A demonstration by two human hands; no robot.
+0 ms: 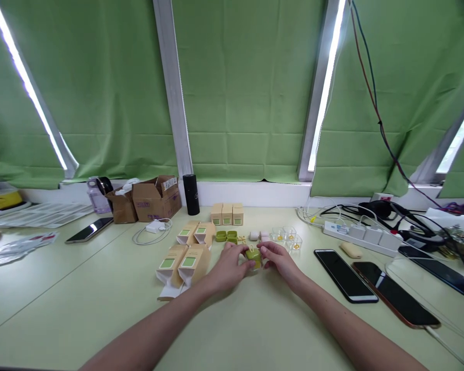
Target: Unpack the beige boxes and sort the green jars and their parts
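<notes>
Both my hands meet at the middle of the table around a small green case [253, 255]. My left hand [229, 266] curls its fingers on the case's left side, and my right hand [279, 258] pinches it from the right. Just behind them lie two more green cases [226, 236], small white pieces [254, 235] and clear plastic cups with yellow bits [288, 236]. Tan boxes with green labels [184, 262] lie open to the left of my left hand. Three closed tan boxes [227, 214] stand in a row farther back.
Two dark phones [345, 274] lie at the right, beside a white power strip [361, 236] with cables. At the back left are cardboard boxes [154, 198], a black cylinder [191, 194], a white charger [153, 226] and another phone [88, 230]. Green blinds cover the windows.
</notes>
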